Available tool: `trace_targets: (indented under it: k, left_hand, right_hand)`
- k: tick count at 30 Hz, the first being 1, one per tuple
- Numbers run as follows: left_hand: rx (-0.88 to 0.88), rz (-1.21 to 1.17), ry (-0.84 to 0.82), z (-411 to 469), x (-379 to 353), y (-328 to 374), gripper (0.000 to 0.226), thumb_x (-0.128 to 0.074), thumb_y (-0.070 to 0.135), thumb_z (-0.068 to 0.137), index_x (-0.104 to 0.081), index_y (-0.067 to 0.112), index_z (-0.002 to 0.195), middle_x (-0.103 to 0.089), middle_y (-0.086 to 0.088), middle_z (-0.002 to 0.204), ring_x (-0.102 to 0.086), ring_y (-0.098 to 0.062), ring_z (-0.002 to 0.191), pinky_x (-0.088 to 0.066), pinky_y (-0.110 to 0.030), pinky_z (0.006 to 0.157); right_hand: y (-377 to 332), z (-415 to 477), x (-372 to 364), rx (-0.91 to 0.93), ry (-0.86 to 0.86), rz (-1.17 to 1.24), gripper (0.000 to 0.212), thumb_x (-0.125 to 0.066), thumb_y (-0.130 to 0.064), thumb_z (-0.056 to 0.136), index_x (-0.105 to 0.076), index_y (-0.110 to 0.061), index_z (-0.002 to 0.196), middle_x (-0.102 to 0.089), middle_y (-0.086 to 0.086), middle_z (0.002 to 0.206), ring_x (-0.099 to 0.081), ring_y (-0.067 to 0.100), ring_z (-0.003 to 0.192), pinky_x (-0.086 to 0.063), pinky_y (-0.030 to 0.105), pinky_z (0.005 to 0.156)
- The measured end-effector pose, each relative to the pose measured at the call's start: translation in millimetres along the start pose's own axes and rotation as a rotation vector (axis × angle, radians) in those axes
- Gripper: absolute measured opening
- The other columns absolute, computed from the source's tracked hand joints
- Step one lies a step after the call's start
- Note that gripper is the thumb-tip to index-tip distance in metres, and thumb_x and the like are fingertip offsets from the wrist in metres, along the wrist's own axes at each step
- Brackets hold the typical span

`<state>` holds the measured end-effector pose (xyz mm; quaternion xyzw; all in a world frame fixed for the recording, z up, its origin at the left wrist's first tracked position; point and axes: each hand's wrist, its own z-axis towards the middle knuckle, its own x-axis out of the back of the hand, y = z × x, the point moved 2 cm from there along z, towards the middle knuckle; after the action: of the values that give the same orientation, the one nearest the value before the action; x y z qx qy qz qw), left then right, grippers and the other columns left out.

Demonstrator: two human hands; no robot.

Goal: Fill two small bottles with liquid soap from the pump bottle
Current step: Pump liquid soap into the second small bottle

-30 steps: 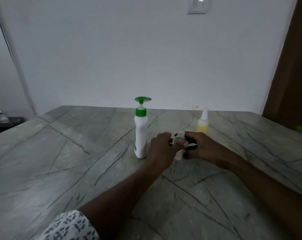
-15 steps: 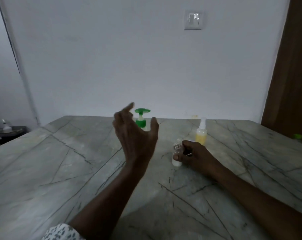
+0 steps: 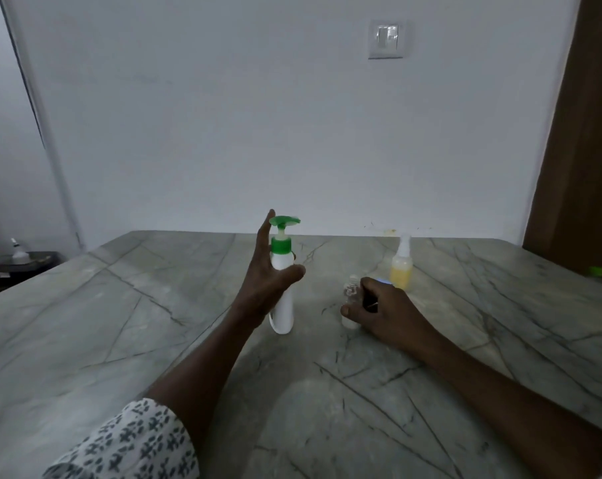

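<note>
We look down at a white pump bottle (image 3: 284, 314) with a green pump head, standing upright on a grey veined table (image 3: 120, 323). The left grip (image 3: 265, 281) is released around the bottle's upper body. Its fingers are straight and raised along the far-left side, with the thumb crossing in front. We cannot tell whether skin touches plastic. The spread suggests it is lining up to take the bottle or reach the pump head, which sits level with its fingertips.

To the right of the left grip, with a clear gap between them, the right grip (image 3: 385, 309) is grasping a small clear bottle (image 3: 352, 292). It holds the bottle upright on the table, fingers curled round its side. A little white liquid shows at the bottom, so we judge this one only begun. Steadying it there keeps its narrow mouth upright within reach of the spout.

Just beyond the right grip stands a yellow bottle (image 3: 400, 274) with a white spray top, apart from the hand. We judge it the second bottle, though we cannot tell how full it is.

Bare table lies left of the left grip and near of both grips, giving room to slide either bottle. The table's far edge meets a pale wall (image 3: 223, 133) well beyond the grips, so nothing stands near a drop. The nearest thing to knock over is the yellow bottle.
</note>
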<state>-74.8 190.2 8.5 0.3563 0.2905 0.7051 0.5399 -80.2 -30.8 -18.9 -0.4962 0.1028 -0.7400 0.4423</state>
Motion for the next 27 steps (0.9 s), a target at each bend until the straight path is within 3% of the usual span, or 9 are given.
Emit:
trace_targets:
  k: [3,6,10,11,14,17,19,22,27]
  left_hand:
    - [-0.037,0.034,0.02,-1.5,-3.4,-0.2,0.103,-0.069,0.023,0.073,-0.013,0.053,0.153,-0.053,-0.001,0.13,-0.06,-0.02,0.103,-0.055,-0.032,0.082]
    - [-0.085,0.057,0.019,-3.1,-4.9,1.9,0.104,-0.071,0.022,0.077,-0.008,0.052,0.155,-0.045,0.025,0.125,-0.06,-0.005,0.098,-0.051,-0.022,0.079]
    - [-0.179,0.136,0.02,-1.4,-4.2,1.5,0.102,-0.073,0.019,0.085,-0.005,0.041,0.159,-0.051,0.019,0.137,-0.06,0.004,0.111,-0.048,-0.01,0.088]
    - [-0.192,0.159,0.024,-1.0,-4.7,2.4,0.102,-0.073,0.022,0.086,-0.004,0.038,0.16,-0.053,0.018,0.139,-0.059,0.002,0.118,-0.047,-0.012,0.092]
    - [-0.222,0.2,0.028,0.5,-6.7,6.5,0.102,-0.073,0.025,0.086,-0.003,0.028,0.161,-0.049,0.047,0.13,-0.056,0.007,0.122,-0.048,-0.022,0.098]
    - [-0.255,0.179,0.025,-0.1,-7.6,9.2,0.1,-0.07,0.033,0.083,-0.009,0.021,0.161,-0.044,0.056,0.125,-0.056,0.013,0.118,-0.049,-0.02,0.097]
    - [-0.261,0.165,0.019,-1.0,-7.1,9.3,0.097,-0.067,0.035,0.082,-0.012,0.019,0.16,-0.044,0.057,0.123,-0.057,0.015,0.115,-0.047,-0.01,0.093]
    - [-0.272,0.164,0.016,-1.2,-6.4,8.5,0.092,-0.065,0.018,0.084,-0.014,0.014,0.159,-0.042,0.06,0.12,-0.055,0.019,0.112,-0.043,-0.002,0.089]
    - [-0.289,0.154,0.016,-3.2,-3.0,12.1,0.093,-0.064,0.031,0.081,-0.016,0.017,0.159,-0.047,0.053,0.123,-0.06,0.008,0.113,-0.051,-0.014,0.091]
  right_hand:
    - [-18.5,2.2,4.0,0.043,0.118,0.026,0.026,-0.07,-0.033,0.086,-0.052,-0.015,0.081,-0.061,0.007,0.073,-0.059,0.013,0.063,-0.044,0.029,0.056]
    - [-51.8,7.3,14.0,0.159,0.185,0.128,0.022,-0.068,-0.03,0.089,-0.061,-0.015,0.102,-0.069,0.001,0.091,-0.066,0.012,0.079,-0.054,0.03,0.067]
    - [-89.3,16.6,20.5,0.37,0.146,0.215,0.038,-0.065,-0.019,0.091,-0.055,-0.014,0.128,-0.064,-0.005,0.124,-0.063,0.004,0.107,-0.053,0.02,0.087]
    - [-92.9,19.2,19.3,0.411,0.136,0.19,0.043,-0.064,-0.02,0.092,-0.052,-0.014,0.132,-0.06,-0.004,0.133,-0.059,0.005,0.115,-0.05,0.02,0.093]
    - [-91.9,24.5,11.4,0.46,0.077,0.065,0.06,-0.059,-0.031,0.094,-0.037,-0.016,0.148,-0.048,0.001,0.149,-0.048,0.011,0.133,-0.04,0.021,0.108]
    - [-85.9,24.9,6.4,0.449,0.047,-0.082,0.069,-0.056,-0.036,0.095,-0.025,-0.017,0.153,-0.035,0.002,0.157,-0.038,0.012,0.14,-0.027,0.01,0.109]
    - [-84.6,24.4,5.2,0.452,0.052,-0.125,0.07,-0.057,-0.033,0.096,-0.022,-0.015,0.154,-0.031,0.004,0.158,-0.036,0.014,0.142,-0.027,0.012,0.109]
    - [-86.5,23.6,3.1,0.491,0.068,-0.169,0.069,-0.058,-0.027,0.096,-0.022,-0.011,0.153,-0.033,0.008,0.157,-0.04,0.018,0.139,-0.031,0.015,0.104]
    - [-89.8,25.5,0.1,0.499,0.078,-0.157,0.071,-0.055,-0.03,0.094,-0.022,-0.007,0.153,-0.033,0.01,0.157,-0.045,0.017,0.135,-0.032,0.014,0.103]
